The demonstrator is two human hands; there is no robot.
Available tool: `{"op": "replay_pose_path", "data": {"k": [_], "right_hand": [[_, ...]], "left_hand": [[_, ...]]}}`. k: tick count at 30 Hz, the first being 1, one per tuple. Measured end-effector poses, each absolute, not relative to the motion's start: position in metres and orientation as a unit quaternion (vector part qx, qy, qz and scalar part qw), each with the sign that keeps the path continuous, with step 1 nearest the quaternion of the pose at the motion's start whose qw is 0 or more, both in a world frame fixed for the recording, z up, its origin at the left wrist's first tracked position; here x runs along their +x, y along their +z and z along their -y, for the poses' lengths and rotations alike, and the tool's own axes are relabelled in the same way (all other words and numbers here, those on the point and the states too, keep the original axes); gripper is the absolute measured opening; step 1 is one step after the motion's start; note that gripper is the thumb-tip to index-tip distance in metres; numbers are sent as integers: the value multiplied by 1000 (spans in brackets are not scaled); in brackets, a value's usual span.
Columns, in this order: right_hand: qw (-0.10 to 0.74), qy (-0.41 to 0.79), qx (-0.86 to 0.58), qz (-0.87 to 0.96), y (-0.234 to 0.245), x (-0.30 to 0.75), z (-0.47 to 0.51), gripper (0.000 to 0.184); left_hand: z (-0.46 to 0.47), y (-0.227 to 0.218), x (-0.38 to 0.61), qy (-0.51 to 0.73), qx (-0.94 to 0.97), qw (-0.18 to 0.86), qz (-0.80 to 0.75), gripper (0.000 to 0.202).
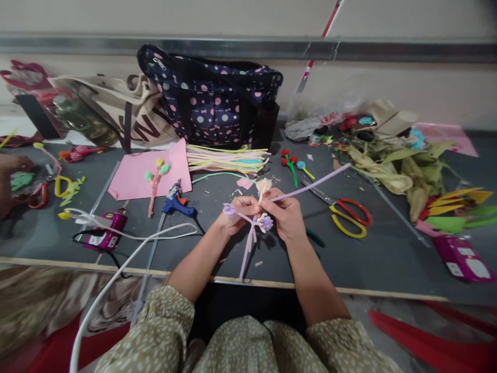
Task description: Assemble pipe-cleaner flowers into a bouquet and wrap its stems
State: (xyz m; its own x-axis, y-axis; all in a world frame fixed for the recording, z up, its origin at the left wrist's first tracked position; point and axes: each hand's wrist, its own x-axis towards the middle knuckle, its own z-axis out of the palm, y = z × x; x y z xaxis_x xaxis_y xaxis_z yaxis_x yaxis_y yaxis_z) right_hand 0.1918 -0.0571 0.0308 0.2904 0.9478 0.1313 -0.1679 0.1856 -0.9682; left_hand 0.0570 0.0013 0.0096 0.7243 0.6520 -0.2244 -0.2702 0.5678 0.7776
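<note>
My left hand [237,213] and my right hand [286,212] are closed together over the grey table [388,248], pinching a small bunch of craft flowers [257,217]. The bunch has two lilac pom-pom heads, a cream tufted head [264,186] on top and lilac stems hanging down toward the table edge. A long lilac pipe cleaner [310,185] runs from my right hand's fingers up and to the right. Red and yellow scissors [347,212] lie just right of my right hand. A blue glue gun [175,201] lies to the left.
A dotted dark bag [212,98] and a beige tote [128,109] stand at the back. Pink paper [135,176], a stack of pipe cleaners [225,158], dried husks [392,166], a purple glue gun [106,230] with white cords, and another person's hand [10,178] at far left.
</note>
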Motion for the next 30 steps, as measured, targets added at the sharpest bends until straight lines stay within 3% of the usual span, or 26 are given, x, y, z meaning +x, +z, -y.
{"op": "replay_pose_path", "data": {"k": [5,9,11,13,15,20,25,30], "right_hand": [[657,381,-522,389,17,197,48,15],[677,367,-548,325,7,202,37,19],[681,368,-559,298,3,203,33,20],[681,363,-574,274,-1,203,30,23],[687,358,-573,268,-4,202,28,23],[698,355,-559,273,-13,201,27,23],[694,371,-541,297,-16,200,29,26],[682,376,-534,330,-17,202,30,26]], "left_hand": [[-8,3,62,271,345,851,-289,37],[-17,-4,62,365,364,778,-360,40],[-19,-6,60,470,386,686,-400,34],[-17,-6,58,587,435,530,-431,23],[-13,-4,58,631,507,398,-432,17],[-8,6,67,504,720,284,-383,14],[-9,10,76,393,786,277,-389,11],[-6,15,77,376,776,282,-420,8]]}}
